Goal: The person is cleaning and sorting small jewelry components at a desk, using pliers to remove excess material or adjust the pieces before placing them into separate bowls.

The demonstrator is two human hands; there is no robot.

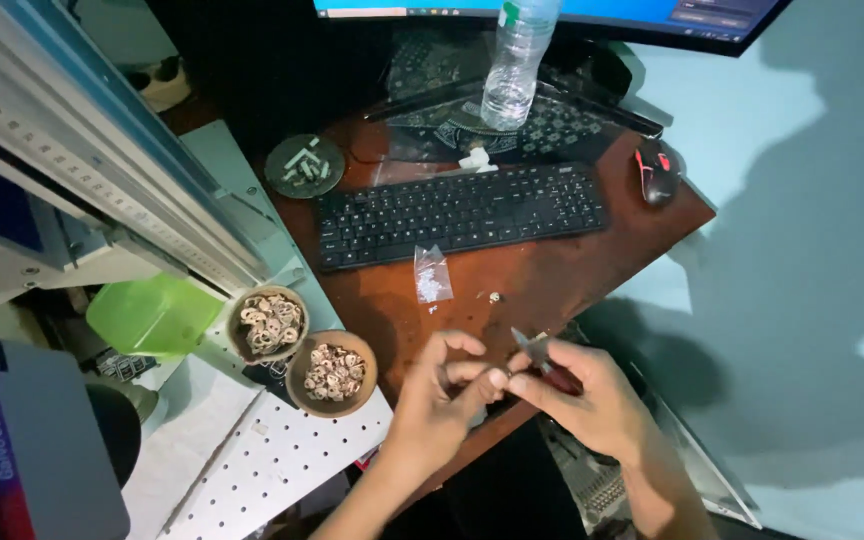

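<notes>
Evidently both hands are working mid-piece: the right hand (592, 400) is gripping small pliers (542, 362), the left hand (442, 395) is pinching something tiny, while two near-left bowls (332, 375) are holding many rings.

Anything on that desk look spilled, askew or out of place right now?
Mostly tidy. A tiny loose piece lies alone on the wooden desk, apart from the small clear bag and the two bowls. The water bottle stands upright; the keyboard sits slightly skewed.
</notes>
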